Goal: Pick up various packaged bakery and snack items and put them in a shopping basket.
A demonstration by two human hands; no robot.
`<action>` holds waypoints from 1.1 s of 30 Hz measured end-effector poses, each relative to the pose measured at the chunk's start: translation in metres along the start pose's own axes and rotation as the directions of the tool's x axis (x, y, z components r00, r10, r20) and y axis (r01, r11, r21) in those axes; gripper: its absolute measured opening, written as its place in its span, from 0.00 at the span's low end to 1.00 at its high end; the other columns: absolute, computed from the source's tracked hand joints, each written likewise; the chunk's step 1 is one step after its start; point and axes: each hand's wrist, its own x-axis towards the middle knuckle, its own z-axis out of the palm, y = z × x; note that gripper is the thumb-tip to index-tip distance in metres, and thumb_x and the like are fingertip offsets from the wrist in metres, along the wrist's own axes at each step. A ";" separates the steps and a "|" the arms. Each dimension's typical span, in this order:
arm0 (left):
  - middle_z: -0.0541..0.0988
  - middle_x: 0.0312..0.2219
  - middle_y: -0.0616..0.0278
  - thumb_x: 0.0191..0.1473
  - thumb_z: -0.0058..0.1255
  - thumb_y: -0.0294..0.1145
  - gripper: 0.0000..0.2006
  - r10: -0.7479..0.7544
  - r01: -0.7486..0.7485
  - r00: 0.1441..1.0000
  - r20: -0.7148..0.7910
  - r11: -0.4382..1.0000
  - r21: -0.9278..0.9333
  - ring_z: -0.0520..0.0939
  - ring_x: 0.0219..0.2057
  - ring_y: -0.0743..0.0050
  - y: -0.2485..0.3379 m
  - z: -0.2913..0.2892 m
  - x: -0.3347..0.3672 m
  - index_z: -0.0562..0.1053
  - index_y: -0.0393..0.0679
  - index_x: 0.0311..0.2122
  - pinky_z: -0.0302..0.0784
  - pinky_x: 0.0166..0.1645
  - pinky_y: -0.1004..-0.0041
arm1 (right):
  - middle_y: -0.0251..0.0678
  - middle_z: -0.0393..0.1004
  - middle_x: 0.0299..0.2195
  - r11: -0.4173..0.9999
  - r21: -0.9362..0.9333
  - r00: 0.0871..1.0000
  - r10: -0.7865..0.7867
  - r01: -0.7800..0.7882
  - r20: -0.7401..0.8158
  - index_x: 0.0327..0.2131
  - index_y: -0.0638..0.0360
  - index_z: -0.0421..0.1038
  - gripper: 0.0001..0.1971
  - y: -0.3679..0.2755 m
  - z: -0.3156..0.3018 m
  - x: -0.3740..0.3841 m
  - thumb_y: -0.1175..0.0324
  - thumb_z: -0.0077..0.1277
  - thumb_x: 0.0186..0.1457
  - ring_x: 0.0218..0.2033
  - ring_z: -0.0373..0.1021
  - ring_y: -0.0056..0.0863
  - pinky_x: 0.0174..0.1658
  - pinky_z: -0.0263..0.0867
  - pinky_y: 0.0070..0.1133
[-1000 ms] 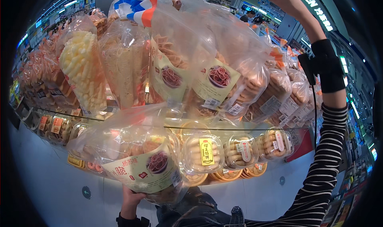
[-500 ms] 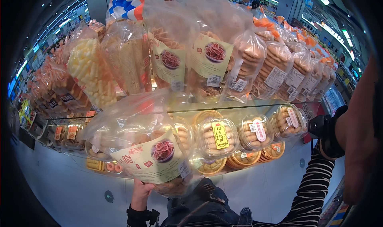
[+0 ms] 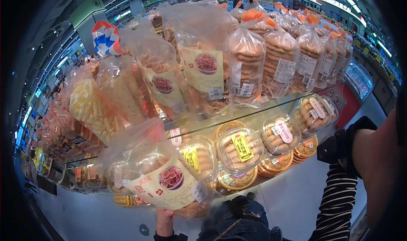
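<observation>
Snack bag, clear, before the desk: long axis oblique, loose film end up-left, filled base down-right, label facing the viewer. Left hand, partly hidden, is curled under it. Beyond: lidded tubs. Right hand, far right: opening cannot be told.

On my feed, the snack bag is in front of the shelf. Up on that shelf, I see biscuit bags in a row toward the right and a bag of sticks toward the left. Tubs sit lower, right of the snack bag.
</observation>
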 end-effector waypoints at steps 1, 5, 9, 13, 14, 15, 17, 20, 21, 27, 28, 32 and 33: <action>0.68 0.40 0.52 0.29 0.62 0.37 0.40 -0.010 0.010 1.000 -0.007 0.998 -0.063 0.73 0.34 0.68 -0.002 -0.002 -0.002 0.55 0.34 0.48 0.68 0.30 0.75 | 0.31 0.70 0.23 1.000 -0.008 1.000 -0.010 0.010 -0.008 0.33 0.60 0.67 0.10 0.000 -0.001 -0.001 0.69 0.35 0.52 0.14 0.50 0.11 0.18 0.56 0.03; 0.67 0.41 0.54 0.28 0.63 0.34 0.40 -0.066 0.064 0.998 -0.010 0.993 -0.101 0.71 0.40 0.64 -0.001 -0.002 -0.001 0.55 0.33 0.47 0.68 0.44 0.69 | 0.31 0.70 0.22 0.999 -0.031 0.999 -0.026 0.025 -0.018 0.32 0.60 0.67 0.11 -0.004 -0.008 0.002 0.69 0.34 0.53 0.11 0.48 0.09 0.16 0.55 0.01; 0.68 0.40 0.56 0.27 0.63 0.35 0.40 -0.092 0.088 0.993 -0.070 0.994 -0.059 0.72 0.38 0.67 -0.013 -0.007 0.006 0.56 0.34 0.47 0.68 0.43 0.73 | 0.30 0.70 0.20 0.999 -0.030 0.999 -0.027 0.026 -0.018 0.32 0.60 0.67 0.12 -0.001 -0.006 0.005 0.69 0.32 0.54 0.08 0.45 0.08 0.14 0.53 -0.01; 0.71 0.35 0.58 0.28 0.62 0.35 0.39 -0.009 0.006 0.998 -0.062 0.999 -0.054 0.75 0.30 0.75 -0.019 -0.003 0.013 0.56 0.34 0.46 0.72 0.26 0.81 | 0.29 0.70 0.19 0.999 -0.035 0.999 -0.035 0.036 0.038 0.31 0.60 0.68 0.13 -0.008 -0.011 -0.003 0.68 0.30 0.55 0.05 0.43 0.06 0.11 0.52 -0.04; 0.71 0.35 0.58 0.28 0.62 0.35 0.39 -0.002 -0.003 0.997 -0.082 0.999 -0.054 0.75 0.30 0.75 -0.018 -0.002 0.012 0.56 0.34 0.46 0.72 0.26 0.81 | 0.29 0.70 0.18 1.000 0.010 0.990 -0.025 0.024 0.140 0.31 0.60 0.68 0.14 -0.010 -0.017 -0.014 0.68 0.30 0.56 0.04 0.42 0.05 0.11 0.51 -0.04; 0.72 0.34 0.58 0.27 0.63 0.35 0.39 -0.016 0.013 0.997 -0.070 0.999 -0.043 0.75 0.27 0.76 -0.017 0.005 0.016 0.56 0.34 0.47 0.69 0.20 0.84 | 0.28 0.69 0.24 0.999 -0.006 0.928 0.032 -0.037 -0.372 0.28 0.59 0.66 0.06 -0.013 0.027 -0.011 0.69 0.43 0.45 0.19 0.51 0.11 0.24 0.54 0.06; 0.72 0.33 0.57 0.27 0.63 0.35 0.39 -0.030 0.028 0.997 -0.075 0.999 -0.028 0.75 0.24 0.77 -0.015 0.005 0.009 0.55 0.34 0.47 0.66 0.13 0.86 | 0.25 0.65 0.31 0.787 0.600 0.747 0.485 -0.146 -0.455 0.25 0.56 0.65 0.12 -0.040 0.071 -0.015 0.74 0.55 0.33 0.37 0.57 0.17 0.41 0.51 0.17; 0.72 0.32 0.55 0.27 0.63 0.35 0.40 -0.034 0.035 0.992 -0.119 0.999 0.008 0.75 0.19 0.78 -0.008 -0.012 0.005 0.54 0.34 0.47 0.59 0.07 0.88 | 0.09 0.64 0.39 0.058 0.792 0.359 0.910 -0.608 0.209 0.48 0.38 0.56 0.23 -0.091 0.073 0.020 0.62 0.48 0.45 0.42 0.57 0.17 0.48 0.55 0.33; 0.72 0.33 0.54 0.28 0.62 0.36 0.40 -0.021 0.020 0.995 -0.098 1.000 -0.010 0.76 0.23 0.75 -0.008 -0.005 0.005 0.55 0.34 0.47 0.63 0.11 0.86 | 0.10 0.64 0.38 0.276 0.886 0.545 0.838 -0.373 -0.032 0.46 0.39 0.57 0.23 -0.085 0.072 0.015 0.63 0.48 0.45 0.41 0.57 0.17 0.47 0.55 0.32; 0.69 0.37 0.52 0.31 0.60 0.38 0.39 0.059 -0.061 0.995 -0.076 0.998 -0.032 0.76 0.29 0.71 -0.008 0.006 0.004 0.54 0.35 0.48 0.72 0.17 0.84 | 0.15 0.65 0.33 0.466 0.881 0.664 0.686 -0.087 -0.297 0.39 0.45 0.59 0.19 -0.069 0.080 -0.009 0.70 0.50 0.39 0.37 0.60 0.16 0.41 0.57 0.25; 0.69 0.38 0.51 0.31 0.60 0.38 0.38 0.088 -0.091 0.991 -0.106 0.995 -0.032 0.76 0.28 0.71 -0.007 0.009 0.005 0.54 0.35 0.48 0.71 0.17 0.84 | 0.16 0.65 0.32 0.473 0.879 0.671 0.674 -0.068 -0.310 0.38 0.45 0.60 0.19 -0.069 0.081 -0.010 0.71 0.50 0.39 0.36 0.60 0.16 0.40 0.58 0.24; 0.68 0.39 0.52 0.32 0.60 0.39 0.38 0.004 -0.005 0.998 -0.063 1.000 -0.009 0.76 0.30 0.70 0.002 0.001 0.000 0.55 0.35 0.48 0.73 0.20 0.82 | 0.19 0.65 0.29 0.498 0.867 0.681 0.640 -0.017 -0.355 0.33 0.49 0.62 0.17 -0.068 0.083 -0.016 0.76 0.51 0.35 0.34 0.61 0.16 0.36 0.59 0.19; 0.68 0.39 0.52 0.32 0.60 0.39 0.38 0.003 -0.003 0.998 -0.065 1.000 -0.007 0.76 0.30 0.70 0.003 -0.003 -0.002 0.55 0.35 0.48 0.73 0.20 0.82 | 0.20 0.65 0.28 0.504 0.864 0.683 0.632 -0.005 -0.365 0.31 0.50 0.62 0.16 -0.068 0.083 -0.018 0.77 0.51 0.34 0.33 0.62 0.15 0.35 0.60 0.18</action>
